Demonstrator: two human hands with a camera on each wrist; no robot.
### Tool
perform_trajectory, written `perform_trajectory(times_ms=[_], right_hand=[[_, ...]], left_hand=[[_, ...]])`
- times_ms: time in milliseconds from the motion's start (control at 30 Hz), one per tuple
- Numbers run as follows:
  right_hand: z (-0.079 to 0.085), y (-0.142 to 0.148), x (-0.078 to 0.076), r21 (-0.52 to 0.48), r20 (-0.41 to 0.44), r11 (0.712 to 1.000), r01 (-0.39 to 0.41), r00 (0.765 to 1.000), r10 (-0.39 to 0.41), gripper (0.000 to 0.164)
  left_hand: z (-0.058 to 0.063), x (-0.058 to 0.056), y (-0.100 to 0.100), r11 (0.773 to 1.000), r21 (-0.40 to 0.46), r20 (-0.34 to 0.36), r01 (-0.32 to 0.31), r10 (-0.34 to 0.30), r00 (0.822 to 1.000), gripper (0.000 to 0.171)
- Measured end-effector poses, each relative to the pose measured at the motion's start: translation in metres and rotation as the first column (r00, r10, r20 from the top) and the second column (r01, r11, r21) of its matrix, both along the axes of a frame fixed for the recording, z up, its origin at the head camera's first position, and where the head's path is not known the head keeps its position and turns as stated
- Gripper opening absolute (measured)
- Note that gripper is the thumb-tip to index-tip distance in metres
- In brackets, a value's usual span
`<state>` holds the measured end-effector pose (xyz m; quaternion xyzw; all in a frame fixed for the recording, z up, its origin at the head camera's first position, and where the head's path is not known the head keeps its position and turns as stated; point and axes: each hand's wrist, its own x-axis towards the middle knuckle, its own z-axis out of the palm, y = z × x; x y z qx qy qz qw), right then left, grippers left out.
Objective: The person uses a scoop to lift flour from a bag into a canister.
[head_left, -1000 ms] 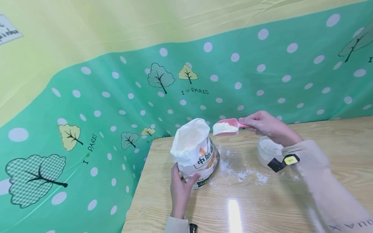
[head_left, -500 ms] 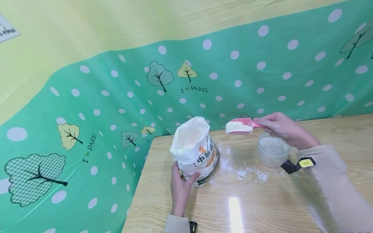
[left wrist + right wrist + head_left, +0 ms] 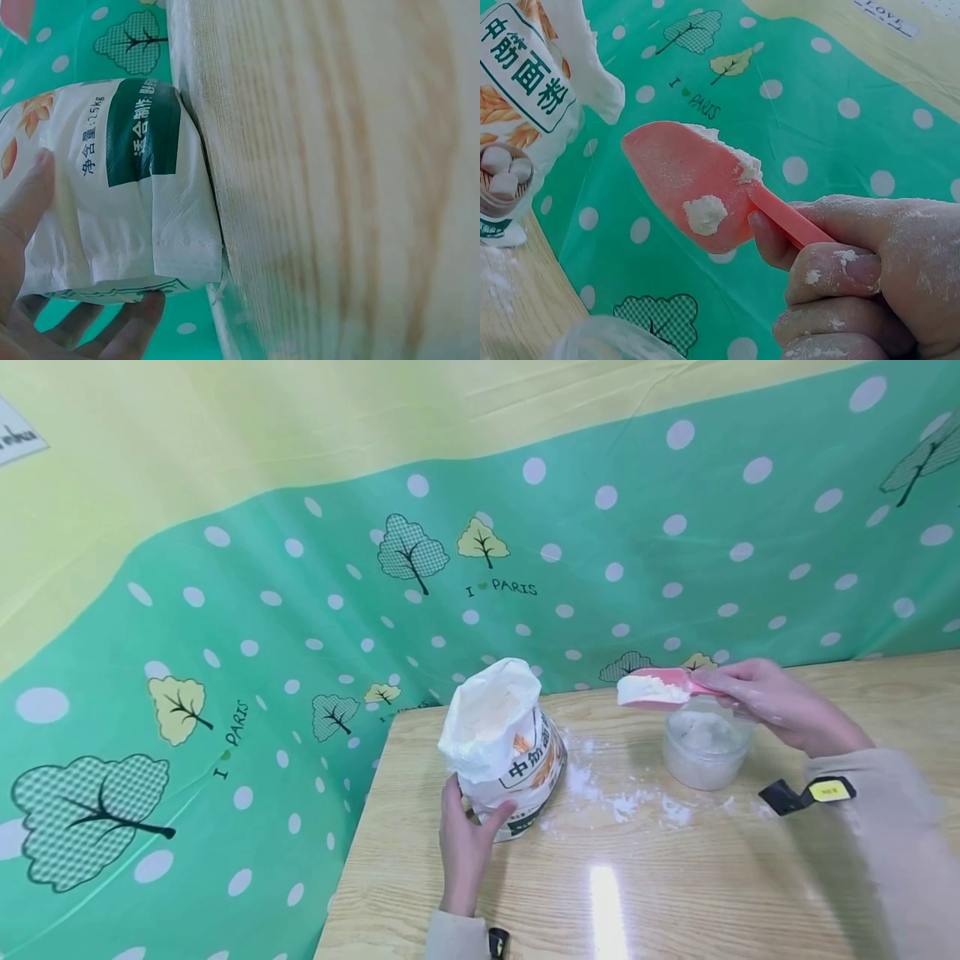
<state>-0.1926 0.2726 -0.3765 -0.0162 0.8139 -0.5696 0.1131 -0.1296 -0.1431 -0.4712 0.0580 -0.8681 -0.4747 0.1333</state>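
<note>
A pink scoop (image 3: 678, 677) heaped with white flour (image 3: 649, 690) is held level by its handle in my right hand (image 3: 780, 703). In the right wrist view the thumb and curled fingers grip the scoop's handle (image 3: 791, 217), and flour dusts the skin. Just below and beyond the scoop stands a clear round tub (image 3: 707, 758) with some flour inside. My left hand (image 3: 467, 839) holds the lower side of an open white flour bag (image 3: 517, 777), thumb on the front and fingers behind. The bag stands on the table, its mouth tilted slightly left.
Spilled flour (image 3: 626, 806) lies between the bag and the tub on the wooden table (image 3: 540, 902). A green and yellow patterned cloth (image 3: 315, 610) hangs along the back and left side of the table.
My right hand has carried the loaded scoop rightward, away from the bag, and it now overlaps the tub's far rim. The left hand and bag have stayed in place.
</note>
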Motion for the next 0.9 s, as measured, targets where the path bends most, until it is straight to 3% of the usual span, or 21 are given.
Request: perform_trajectory(times_ms=[200, 267, 400, 700, 900], right_hand=[[-0.006, 0.015, 0.005, 0.035, 0.021, 0.999, -0.007, 1.0, 0.006, 0.043], [-0.009, 0.021, 0.007, 0.043, 0.016, 0.999, -0.009, 1.0, 0.008, 0.043], [-0.013, 0.031, 0.011, 0.064, -0.002, 0.998, -0.008, 1.0, 0.008, 0.028], [-0.021, 0.044, 0.02, 0.111, -0.03, 0.993, 0.029, 0.999, -0.025, 0.024], [-0.02, 0.05, 0.024, 0.175, -0.037, 0.984, 0.045, 0.999, -0.039, 0.03]], left_hand=[[0.0, 0.001, 0.0, 1.0, -0.001, 0.003, 0.004, -0.004, 1.0, 0.088], [0.001, 0.001, 0.001, 1.0, -0.001, 0.005, 0.006, -0.006, 1.0, 0.089], [0.002, 0.001, 0.001, 1.0, 0.006, 0.008, 0.005, -0.005, 1.0, 0.089], [0.001, 0.001, 0.001, 1.0, 0.012, 0.026, -0.004, 0.003, 1.0, 0.089], [0.001, 0.001, 0.001, 1.0, -0.007, 0.014, -0.002, 0.002, 1.0, 0.089]])
